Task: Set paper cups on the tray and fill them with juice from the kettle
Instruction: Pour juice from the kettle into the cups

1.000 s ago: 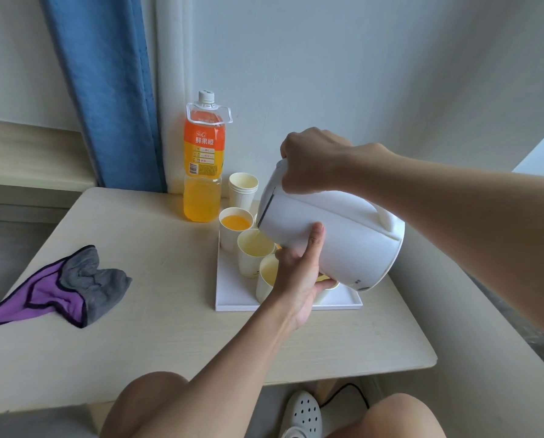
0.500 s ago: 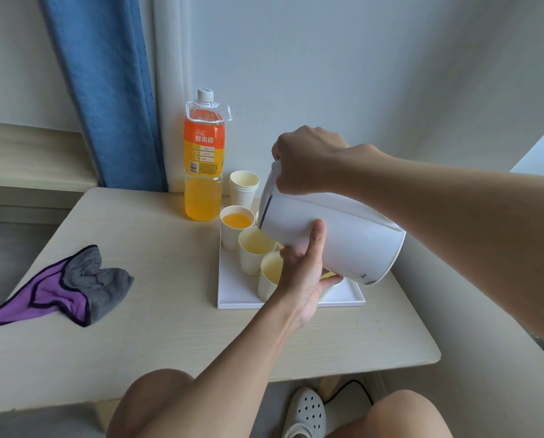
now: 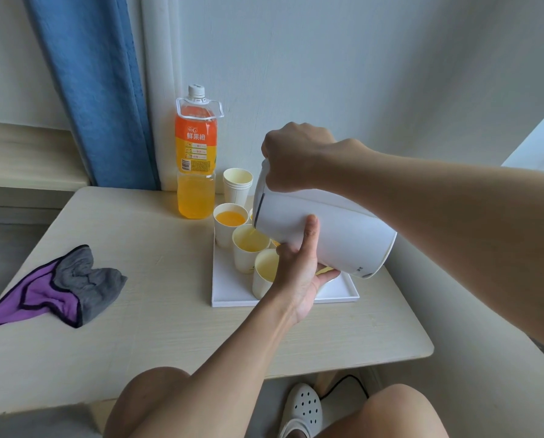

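Note:
A white kettle (image 3: 343, 235) is tipped far over to the left above the white tray (image 3: 229, 286). My right hand (image 3: 292, 153) grips its handle from above. My left hand (image 3: 299, 270) supports the kettle's body from below, thumb up along its side. Juice runs from the spout into the middle paper cup (image 3: 248, 251). The far cup (image 3: 228, 224) holds orange juice. The near cup (image 3: 264, 273) is partly hidden by my left hand, and other cups on the tray hide behind the kettle.
An orange juice bottle (image 3: 196, 159) stands at the table's back, with a stack of spare paper cups (image 3: 237, 184) beside it. A purple and grey cloth (image 3: 58, 286) lies at the left. A blue curtain (image 3: 96, 90) hangs behind. My knees and a white shoe (image 3: 302, 412) show below the table edge.
The kettle has tipped further, its base rising, and juice has started running into the middle cup. Both hands keep their hold.

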Demonstrator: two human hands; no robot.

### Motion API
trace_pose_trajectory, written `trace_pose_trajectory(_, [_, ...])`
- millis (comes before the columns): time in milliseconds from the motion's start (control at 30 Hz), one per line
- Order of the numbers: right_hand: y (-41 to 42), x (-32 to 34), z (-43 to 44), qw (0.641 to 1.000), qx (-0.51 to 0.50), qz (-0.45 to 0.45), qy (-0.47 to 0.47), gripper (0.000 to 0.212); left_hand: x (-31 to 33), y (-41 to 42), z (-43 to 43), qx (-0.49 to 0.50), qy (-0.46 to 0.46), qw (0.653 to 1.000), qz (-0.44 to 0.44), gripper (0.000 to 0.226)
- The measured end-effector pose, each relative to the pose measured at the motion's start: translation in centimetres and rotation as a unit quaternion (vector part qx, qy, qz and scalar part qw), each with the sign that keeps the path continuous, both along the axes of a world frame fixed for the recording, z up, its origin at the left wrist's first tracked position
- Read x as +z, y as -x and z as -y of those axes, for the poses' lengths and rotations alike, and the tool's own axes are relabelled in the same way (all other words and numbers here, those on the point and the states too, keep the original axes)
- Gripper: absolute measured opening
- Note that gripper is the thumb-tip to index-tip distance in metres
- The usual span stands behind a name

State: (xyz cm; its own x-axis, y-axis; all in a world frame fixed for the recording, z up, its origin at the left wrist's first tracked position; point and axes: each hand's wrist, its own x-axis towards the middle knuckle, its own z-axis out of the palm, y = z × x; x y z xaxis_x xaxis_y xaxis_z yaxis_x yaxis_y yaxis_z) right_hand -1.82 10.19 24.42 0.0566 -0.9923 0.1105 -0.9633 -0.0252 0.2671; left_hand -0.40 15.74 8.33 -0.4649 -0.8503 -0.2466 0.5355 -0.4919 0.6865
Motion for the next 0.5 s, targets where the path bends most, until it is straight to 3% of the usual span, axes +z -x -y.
trace_pose_trajectory(133, [-0.4, 0.1, 0.0, 1.0, 0.004, -0.01, 0.002, 0.035, -0.2, 0.0, 0.1, -0.004, 0.006, 1.0, -0.011, 0.061])
trace_pose_trajectory(233, [-0.5, 0.1, -0.1, 1.0, 0.007, -0.02, 0.001, 0.035, -0.5, 0.3, 0.2, -0.002, 0.002, 1.0, -0.019, 0.076])
trace_pose_trajectory(500, [-1.0, -0.1, -0.1, 0.999, 0.016, -0.045, 0.006, 0.032, -1.1, 1.0, 0.4, -0.003, -0.002, 0.999, -0.04, 0.083])
